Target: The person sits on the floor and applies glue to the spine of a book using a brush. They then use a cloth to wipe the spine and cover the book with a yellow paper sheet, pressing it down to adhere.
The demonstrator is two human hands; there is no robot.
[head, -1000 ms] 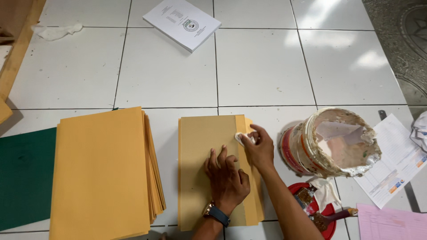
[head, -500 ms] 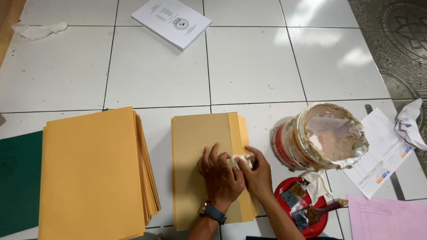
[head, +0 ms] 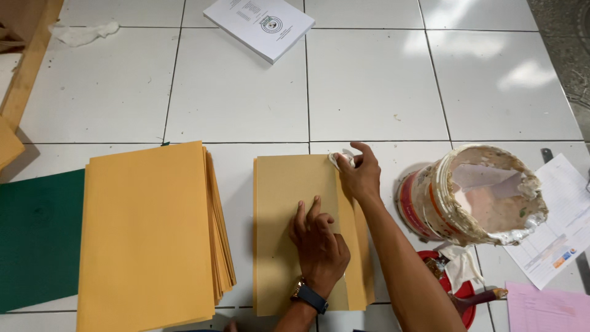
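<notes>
A brown kraft cover (head: pixel 286 227) lies flat on the white tiled floor, with a yellow strip (head: pixel 359 258) along its right edge. My left hand (head: pixel 318 243), a watch on its wrist, presses flat on the cover near its middle. My right hand (head: pixel 359 172) holds a small white wad of cloth (head: pixel 340 159) against the top right corner of the cover, at the top of the strip.
A thick stack of yellow covers (head: pixel 150 237) lies to the left, over a green sheet (head: pixel 37 237). A glue-caked bucket (head: pixel 485 193) stands on the right, with a red lid and brush (head: pixel 458 286) below it. Papers (head: pixel 562 227) lie at the far right and a white booklet (head: pixel 258 24) at the top.
My right hand slid the white wad down the strip to mid-cover, then back up to the top right corner. My left hand stayed pressed on the cover.
</notes>
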